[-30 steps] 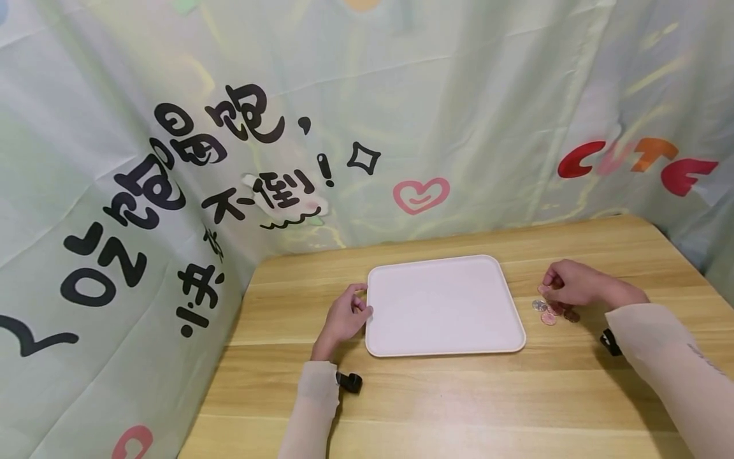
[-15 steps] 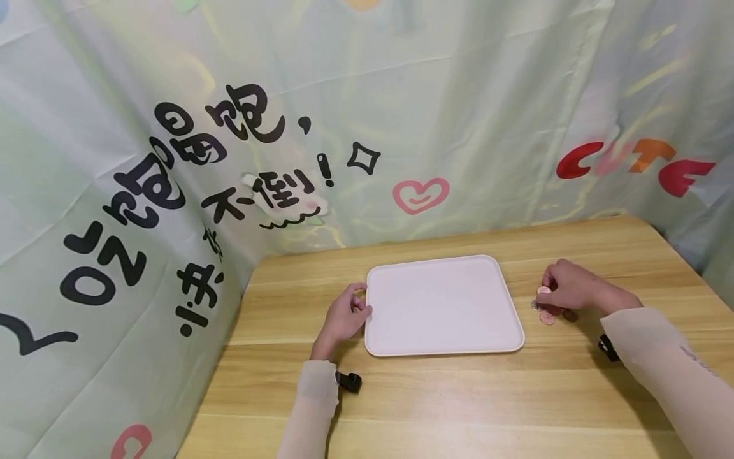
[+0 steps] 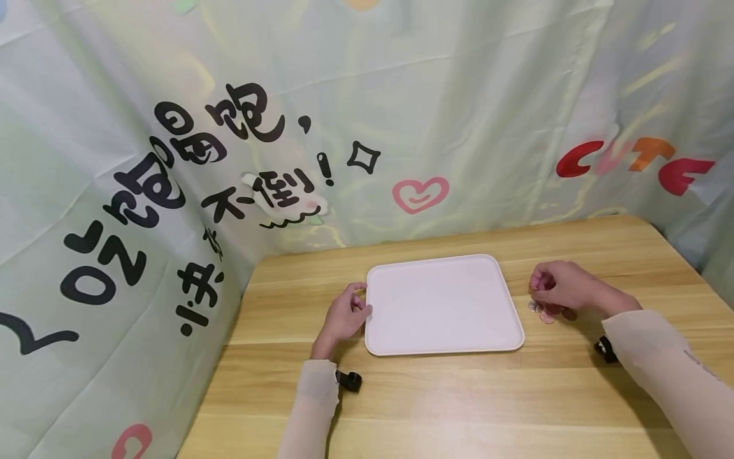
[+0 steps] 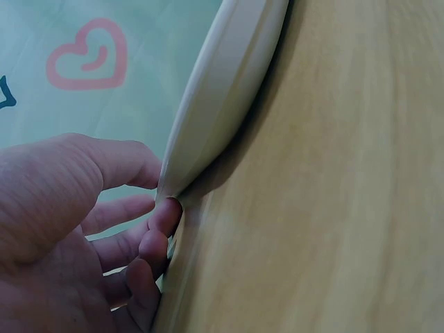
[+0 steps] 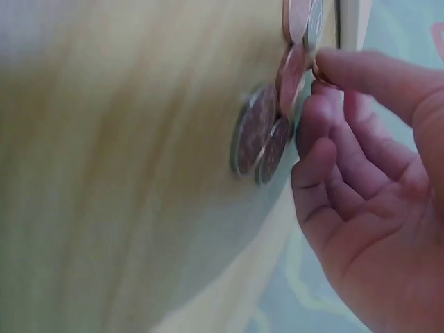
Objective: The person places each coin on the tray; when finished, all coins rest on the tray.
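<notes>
A white rectangular tray (image 3: 444, 307) lies on the wooden table. At its left side my left hand (image 3: 344, 313) holds the edge, thumb on the rim and the other fingers curled by it, as the left wrist view shows. To the right of the tray is a small cluster of copper-coloured and silver coins (image 3: 547, 317). Just over them, my right hand (image 3: 564, 284) pinches a copper-coloured coin (image 5: 322, 75) between thumb and fingertips, mostly covered by them. Several flat coins (image 5: 253, 128) show beside the fingers in the right wrist view.
Behind the wooden table (image 3: 436, 401) hangs a pale green printed curtain (image 3: 487, 127), which also runs along the left side. A black wrist camera (image 3: 348, 381) sits on the left wrist, another device (image 3: 605, 349) on the right.
My right hand has shifted slightly left toward the tray; the coin visible at its fingertips half a second ago is now mostly hidden. The left hand and tray have stayed in place.
</notes>
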### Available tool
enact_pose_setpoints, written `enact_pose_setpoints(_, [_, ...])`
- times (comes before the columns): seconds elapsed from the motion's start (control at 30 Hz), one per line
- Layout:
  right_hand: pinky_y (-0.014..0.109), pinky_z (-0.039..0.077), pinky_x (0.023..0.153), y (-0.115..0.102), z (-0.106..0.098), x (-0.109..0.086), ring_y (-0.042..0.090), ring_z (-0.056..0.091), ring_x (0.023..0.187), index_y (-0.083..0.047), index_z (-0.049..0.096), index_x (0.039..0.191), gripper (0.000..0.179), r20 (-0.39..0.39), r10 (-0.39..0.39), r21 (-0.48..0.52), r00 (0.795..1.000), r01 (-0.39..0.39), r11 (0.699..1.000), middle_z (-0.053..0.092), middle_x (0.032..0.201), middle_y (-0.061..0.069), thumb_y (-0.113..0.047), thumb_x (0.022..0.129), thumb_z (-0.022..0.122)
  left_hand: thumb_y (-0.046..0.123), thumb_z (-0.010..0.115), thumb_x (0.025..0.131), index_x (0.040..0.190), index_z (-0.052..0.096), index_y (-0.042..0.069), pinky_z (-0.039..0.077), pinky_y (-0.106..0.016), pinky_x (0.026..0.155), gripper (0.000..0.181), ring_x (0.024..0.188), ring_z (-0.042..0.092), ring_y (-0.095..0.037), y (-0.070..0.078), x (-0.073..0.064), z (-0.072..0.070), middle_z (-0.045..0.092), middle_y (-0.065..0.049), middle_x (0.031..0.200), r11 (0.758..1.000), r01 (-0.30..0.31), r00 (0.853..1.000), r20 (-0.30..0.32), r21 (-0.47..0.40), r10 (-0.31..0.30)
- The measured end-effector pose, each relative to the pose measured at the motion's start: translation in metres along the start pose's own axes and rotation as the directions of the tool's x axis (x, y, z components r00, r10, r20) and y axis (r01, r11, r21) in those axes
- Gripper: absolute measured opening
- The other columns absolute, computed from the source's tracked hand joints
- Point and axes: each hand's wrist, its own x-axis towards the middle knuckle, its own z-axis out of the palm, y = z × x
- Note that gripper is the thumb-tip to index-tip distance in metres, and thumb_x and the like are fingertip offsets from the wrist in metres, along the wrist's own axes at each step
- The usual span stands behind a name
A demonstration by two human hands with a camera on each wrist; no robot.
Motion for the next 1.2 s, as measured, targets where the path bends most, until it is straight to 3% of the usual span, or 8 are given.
enact_pose_setpoints(0.13, [0.024,0.052,0.070,-0.002,0.003,-0.001,0.005,0.062,0.077,-0.007,0.072,0.098,0.012,-0.086,0.005,0.008,0.996,-0.004,1.000,0.071,0.089,0.000,-0.015,0.098,0.081,0.015,0.074,0.100,0.147,0.061,0.010,0.046,-0.028,0.073,0.049,0.076,0.056,-0.013,0.001,0.001,0.000,0.069,-0.007,0.097,1.000,-0.005,1.000,0.003,-0.014,0.005])
enact_pose_setpoints(0.4, [0.021,0.055,0.076,-0.016,0.006,-0.001,0.013,0.070,0.088,-0.005,0.078,0.113,0.023,-0.182,0.069,0.140,0.981,-0.043,0.989,0.079,0.103,0.010,-0.026,0.104,0.077,0.015,0.075,0.100,0.147,0.061,0.009,0.046,-0.028,0.073,0.049,0.077,0.056,-0.013,0.002,0.001,-0.001,0.069,-0.007,0.096,1.000,-0.006,1.000,0.003,-0.014,0.006])
enact_pose_setpoints(0.57, [0.023,0.056,0.077,-0.028,0.008,0.001,0.017,0.072,0.091,-0.003,0.077,0.120,0.032,-0.185,0.106,0.228,0.977,-0.062,0.972,0.080,0.111,0.016,-0.031,0.105,0.075,0.015,0.075,0.099,0.146,0.061,0.008,0.046,-0.028,0.073,0.050,0.077,0.056,-0.012,0.002,0.001,0.000,0.069,-0.007,0.095,1.000,-0.005,1.000,0.005,-0.010,0.005])
enact_pose_setpoints(0.73, [0.025,0.056,0.077,-0.040,0.012,0.009,0.019,0.072,0.094,-0.003,0.076,0.122,0.039,-0.183,0.127,0.253,0.975,-0.078,0.964,0.079,0.113,0.016,-0.038,0.104,0.076,0.014,0.076,0.099,0.146,0.061,0.008,0.046,-0.029,0.074,0.050,0.077,0.056,-0.013,0.002,0.001,0.000,0.069,-0.007,0.095,1.000,-0.003,1.000,0.006,-0.016,0.003])
enact_pose_setpoints(1.2, [0.029,0.057,0.072,-0.080,0.035,0.047,0.026,0.071,0.090,0.000,0.077,0.114,0.029,-0.147,0.079,0.320,0.986,-0.028,0.947,0.078,0.107,0.020,-0.026,0.103,0.078,0.015,0.074,0.101,0.147,0.061,0.008,0.047,-0.028,0.075,0.049,0.078,0.057,-0.012,0.002,0.000,-0.001,0.070,-0.008,0.097,1.000,-0.003,1.000,0.003,-0.003,0.003])
